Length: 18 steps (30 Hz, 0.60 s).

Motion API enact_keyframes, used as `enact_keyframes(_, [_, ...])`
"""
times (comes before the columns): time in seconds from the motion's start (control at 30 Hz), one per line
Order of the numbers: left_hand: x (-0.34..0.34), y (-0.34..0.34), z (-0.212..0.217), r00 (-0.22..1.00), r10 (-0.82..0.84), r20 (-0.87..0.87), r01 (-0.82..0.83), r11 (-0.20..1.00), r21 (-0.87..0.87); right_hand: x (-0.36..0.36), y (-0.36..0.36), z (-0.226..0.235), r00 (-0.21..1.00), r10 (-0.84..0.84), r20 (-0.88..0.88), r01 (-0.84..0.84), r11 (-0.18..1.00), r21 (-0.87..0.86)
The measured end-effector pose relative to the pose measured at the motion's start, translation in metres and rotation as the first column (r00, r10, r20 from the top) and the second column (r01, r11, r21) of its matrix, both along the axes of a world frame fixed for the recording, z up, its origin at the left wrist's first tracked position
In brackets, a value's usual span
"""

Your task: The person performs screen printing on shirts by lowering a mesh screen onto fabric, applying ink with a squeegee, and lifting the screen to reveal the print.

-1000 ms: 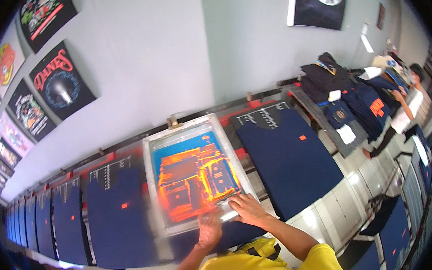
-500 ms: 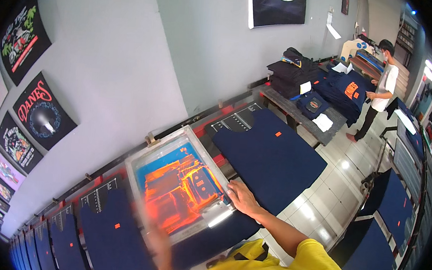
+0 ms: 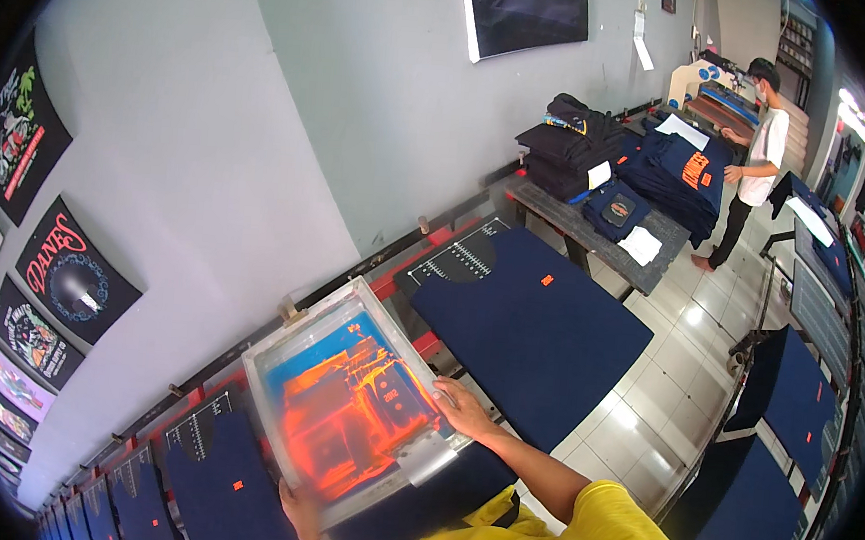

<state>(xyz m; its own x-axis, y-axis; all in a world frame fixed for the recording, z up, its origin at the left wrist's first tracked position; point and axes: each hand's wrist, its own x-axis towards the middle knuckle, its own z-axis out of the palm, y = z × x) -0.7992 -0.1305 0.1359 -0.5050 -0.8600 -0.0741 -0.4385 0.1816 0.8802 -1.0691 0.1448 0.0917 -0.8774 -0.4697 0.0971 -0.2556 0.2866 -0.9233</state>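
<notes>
I hold a metal-framed printing screen point(image 3: 287, 335) with orange ink over a blue stencil, lying over a dark blue shirt on a print board. My right hand point(image 3: 463, 410) grips the frame's right edge. My left hand point(image 3: 298, 506) grips its near left edge, partly hidden under the frame. A navy shirt on a board point(image 3: 538, 333) with a small orange tag lies just right of the screen. Another navy shirt on a board point(image 3: 226, 491) lies to its left.
A long row of shirt boards runs along the grey wall point(image 3: 293, 110), hung with black printed shirts. A table point(image 3: 654, 253) at the back right holds stacks of dark shirts. A person in white point(image 3: 757, 142) stands beside it. More boards point(image 3: 785, 395) line the right aisle.
The screen has shifted along the row toward the right. My left hand slid from the frame's near middle to its left corner. The view has swung toward the back table.
</notes>
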Motion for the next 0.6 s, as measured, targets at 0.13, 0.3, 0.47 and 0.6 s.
enact_keyframes(0.13, [0.004,-0.019,-0.007,0.992,-0.125,-0.033,0.125,0.992,-0.008,-0.005,-0.002,0.002,0.999,-0.002,0.037,0.002,1.0,-0.008])
enact_keyframes(0.3, [-0.001,-0.03,-0.012,0.997,-0.007,-0.077,0.02,0.985,0.174,-0.016,-0.01,-0.005,0.999,0.007,0.037,-0.005,0.998,-0.068])
enact_keyframes(0.47, [0.029,-0.083,-0.095,0.997,0.057,0.052,-0.057,0.998,0.002,-0.015,-0.02,-0.021,1.0,0.001,-0.006,-0.001,0.998,-0.065])
enact_keyframes(0.6, [0.004,-0.066,-0.091,0.972,0.113,-0.206,-0.114,0.993,0.007,-0.025,-0.007,-0.035,0.998,0.038,0.049,-0.028,0.981,-0.192])
